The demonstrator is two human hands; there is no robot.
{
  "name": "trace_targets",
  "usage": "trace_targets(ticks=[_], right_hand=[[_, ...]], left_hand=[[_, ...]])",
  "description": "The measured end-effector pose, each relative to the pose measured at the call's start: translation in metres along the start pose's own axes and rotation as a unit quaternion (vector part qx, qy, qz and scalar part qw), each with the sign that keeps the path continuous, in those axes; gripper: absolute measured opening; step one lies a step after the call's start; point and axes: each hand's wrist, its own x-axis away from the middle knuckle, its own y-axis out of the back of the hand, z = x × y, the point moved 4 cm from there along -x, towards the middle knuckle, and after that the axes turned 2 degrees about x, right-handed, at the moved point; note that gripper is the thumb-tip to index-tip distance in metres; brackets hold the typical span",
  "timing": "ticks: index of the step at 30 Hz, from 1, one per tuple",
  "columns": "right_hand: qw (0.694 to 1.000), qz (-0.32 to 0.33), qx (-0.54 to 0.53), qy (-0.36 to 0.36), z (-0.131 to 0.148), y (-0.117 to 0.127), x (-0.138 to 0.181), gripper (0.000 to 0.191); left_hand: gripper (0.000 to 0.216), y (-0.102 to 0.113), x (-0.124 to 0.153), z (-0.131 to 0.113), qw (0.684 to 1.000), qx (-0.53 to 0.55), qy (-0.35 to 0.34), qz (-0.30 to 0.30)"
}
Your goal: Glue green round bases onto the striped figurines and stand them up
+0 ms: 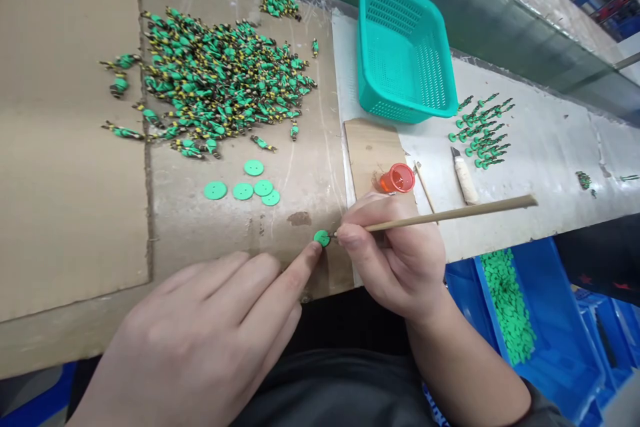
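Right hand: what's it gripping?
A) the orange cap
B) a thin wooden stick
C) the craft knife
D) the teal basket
B. The right hand pinches a thin wooden stick between thumb and fingers, with the stick's near end at a small green disc.
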Motion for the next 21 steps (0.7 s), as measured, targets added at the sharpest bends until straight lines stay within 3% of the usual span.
trace_targets(ticks=[14, 21], right_hand=[[1.000, 0.002, 0.003, -0.001, -0.0002, -0.0004, -0.0003, 0.012], [1.000, -0.021, -0.014, -0.014, -0.0018, 0.0019, 0.0038, 0.008]], left_hand=[[0.039, -0.0032, -0.0017, -0.0016, 1.000, 0.004, 0.008, 0.013], [0.051, -0.0019, 0.0036, -0.0006, 1.000, 0.007, 0.016, 0.016]])
